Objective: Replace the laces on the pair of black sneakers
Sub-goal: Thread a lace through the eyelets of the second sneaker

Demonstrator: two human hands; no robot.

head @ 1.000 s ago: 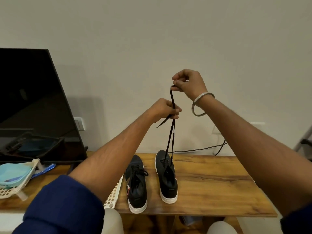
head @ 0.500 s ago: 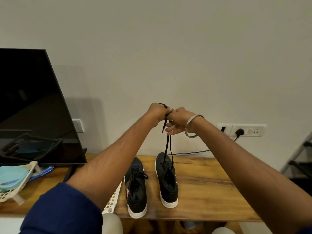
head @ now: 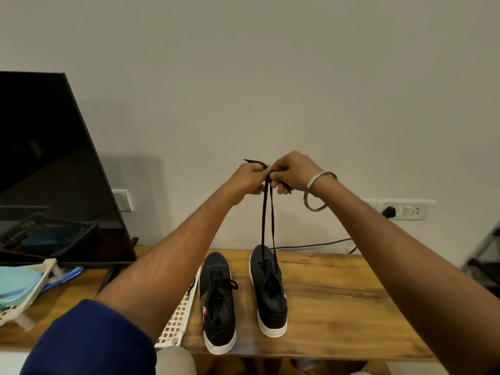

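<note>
Hands meet above right sneaker (head: 269, 290) on table (head: 338, 307): left hand (head: 247, 177), right hand (head: 293, 171) each pinch lace (head: 266, 217) end. Level ends, keep strands taut, untwisted before knotting.

I am in a room of a home. On my long brown wooden table (head: 338, 299) stands a large black flat television screen (head: 48, 169) before a plain cream painted wall (head: 270, 63), which carries a white plastic power socket strip (head: 408, 209).
</note>
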